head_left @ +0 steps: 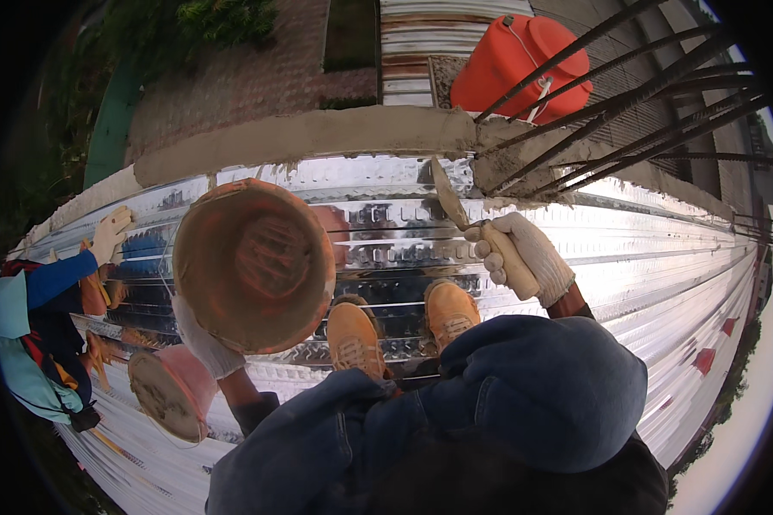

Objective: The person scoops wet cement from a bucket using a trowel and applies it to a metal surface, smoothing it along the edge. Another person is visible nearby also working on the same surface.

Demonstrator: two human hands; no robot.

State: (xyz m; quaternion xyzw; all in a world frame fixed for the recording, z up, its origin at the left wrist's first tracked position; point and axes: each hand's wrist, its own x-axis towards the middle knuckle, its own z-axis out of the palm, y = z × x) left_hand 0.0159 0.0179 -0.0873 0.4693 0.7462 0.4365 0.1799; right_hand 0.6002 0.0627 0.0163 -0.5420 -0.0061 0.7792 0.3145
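Note:
My left hand (pixel 204 342), in a pale work glove, grips the side of a mortar-stained orange bucket (pixel 307 219). The bucket is tipped so that its mouth faces me; a thin coat of grey mortar lines the inside, and its bottom shows through. Some of my left fingers are hidden behind the bucket. In my right hand (pixel 531 257), also gloved, is a trowel (pixel 448 197). Its pointed blade, smeared with mortar, aims up and away toward the far wall edge, and my fingers wrap round its handle.
Shiny ribbed metal sheeting (pixel 610 232) lies under my boots (pixel 356 335). Beyond runs a low mortar-covered wall (pixel 318 133), with bare rebar (pixel 627 103) jutting out at right. A red lidded container (pixel 524 69) stands behind it. At left are a co-worker (pixel 47 335) and another bucket (pixel 167 395).

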